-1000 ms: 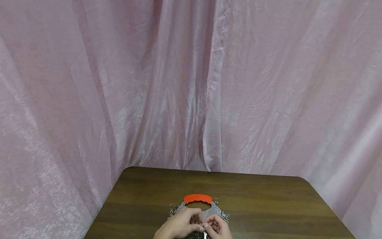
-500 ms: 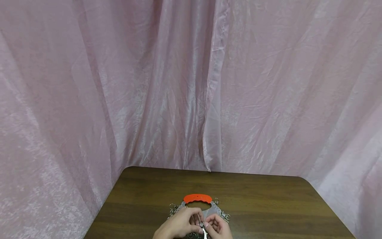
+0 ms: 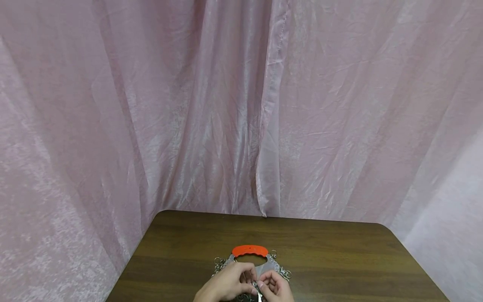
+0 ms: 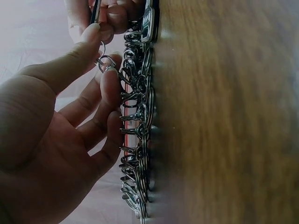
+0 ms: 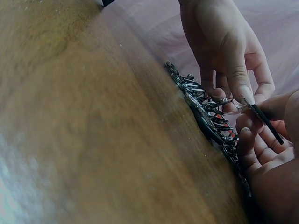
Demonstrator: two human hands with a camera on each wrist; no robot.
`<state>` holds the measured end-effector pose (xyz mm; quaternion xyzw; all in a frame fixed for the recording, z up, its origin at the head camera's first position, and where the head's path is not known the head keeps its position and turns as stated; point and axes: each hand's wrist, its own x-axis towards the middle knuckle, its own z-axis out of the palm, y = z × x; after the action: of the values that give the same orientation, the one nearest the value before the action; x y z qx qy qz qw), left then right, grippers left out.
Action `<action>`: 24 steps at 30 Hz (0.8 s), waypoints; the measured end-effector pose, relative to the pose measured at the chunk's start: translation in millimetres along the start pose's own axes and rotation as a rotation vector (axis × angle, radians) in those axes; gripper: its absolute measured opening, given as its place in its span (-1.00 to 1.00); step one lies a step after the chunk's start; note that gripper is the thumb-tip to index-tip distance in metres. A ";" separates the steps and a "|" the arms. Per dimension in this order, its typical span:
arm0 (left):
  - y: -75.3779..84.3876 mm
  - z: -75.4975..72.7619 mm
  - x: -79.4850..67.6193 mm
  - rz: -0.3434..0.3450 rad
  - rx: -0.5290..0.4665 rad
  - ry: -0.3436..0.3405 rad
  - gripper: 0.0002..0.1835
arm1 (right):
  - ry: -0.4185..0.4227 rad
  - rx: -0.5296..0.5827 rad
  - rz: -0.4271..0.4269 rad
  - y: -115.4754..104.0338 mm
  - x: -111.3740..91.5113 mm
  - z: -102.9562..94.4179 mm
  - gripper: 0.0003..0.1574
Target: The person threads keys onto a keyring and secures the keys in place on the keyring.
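Note:
A metal plate [image 3: 268, 266] with an orange grip handle [image 3: 250, 251] lies on the table, several metal rings and clips along its sides. My left hand [image 3: 231, 282] pinches a small split ring [image 4: 108, 63] between thumb and finger, close by the row of rings [image 4: 140, 107]. Beside it, my right hand [image 3: 277, 288] pinches a thin flat metal piece [image 5: 267, 123], one end of which meets the left thumb. It shows mostly edge-on, so I cannot tell whether it is a key. Both hands cover the plate's near part.
The brown wooden table [image 3: 332, 256] reaches beyond the hands on both sides, its far corners rounded. Pink curtains [image 3: 226, 105] hang behind its far edge. A flat silver piece with a slot [image 4: 148, 23] lies at the end of the row of rings.
The shiny flat piece has turned slightly between the fingers, its bright face showing differently. Both hands stay almost in place. The curtain's folds at the right have shifted.

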<state>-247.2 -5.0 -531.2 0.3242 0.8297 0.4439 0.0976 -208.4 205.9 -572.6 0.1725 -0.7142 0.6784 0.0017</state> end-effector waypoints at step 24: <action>-1.1 -0.8 1.1 0.011 -0.019 -0.013 -0.80 | -0.011 -0.008 0.032 -3.1 1.0 -2.0 -0.77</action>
<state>-248.9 -5.3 -531.5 0.3307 0.8230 0.4500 0.1037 -209.0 207.6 -569.2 0.1647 -0.7196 0.6744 -0.0125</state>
